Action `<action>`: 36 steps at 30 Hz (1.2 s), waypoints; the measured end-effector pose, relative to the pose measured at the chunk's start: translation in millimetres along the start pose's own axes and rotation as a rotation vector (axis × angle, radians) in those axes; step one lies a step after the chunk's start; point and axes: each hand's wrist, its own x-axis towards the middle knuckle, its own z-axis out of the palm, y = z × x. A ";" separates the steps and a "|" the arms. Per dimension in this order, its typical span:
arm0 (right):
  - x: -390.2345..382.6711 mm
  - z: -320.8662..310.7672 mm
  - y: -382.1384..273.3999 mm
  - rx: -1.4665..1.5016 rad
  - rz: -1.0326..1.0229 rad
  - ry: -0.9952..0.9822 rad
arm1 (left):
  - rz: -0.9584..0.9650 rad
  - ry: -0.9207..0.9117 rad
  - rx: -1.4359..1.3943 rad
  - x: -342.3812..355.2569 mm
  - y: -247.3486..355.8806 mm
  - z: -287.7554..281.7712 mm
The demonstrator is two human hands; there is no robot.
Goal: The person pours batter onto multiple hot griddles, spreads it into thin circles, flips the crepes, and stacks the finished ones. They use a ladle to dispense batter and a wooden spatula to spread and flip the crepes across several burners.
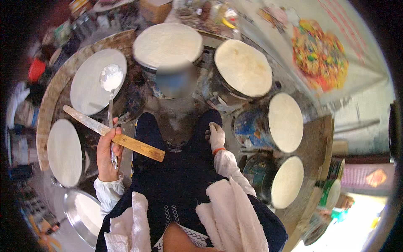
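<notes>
A: Risk?
B: Left hand (110,155): fingers grasp ladle (111,105) plus wooden stick (133,144). Right hand (216,135), on knee (210,116): can't tell if clenched. Ladle's over grey griddle (86,84), right side; a crowded grip could spill white paste (112,77).
A: Surface, room?
B: Stained curved board (46,113) left of griddle; food banner (319,54) far right of it.
</notes>
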 end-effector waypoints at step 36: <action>179.2 93.3 -247.8 -1.288 -0.714 0.463 | -0.259 -0.106 0.272 144.8 -40.7 100.4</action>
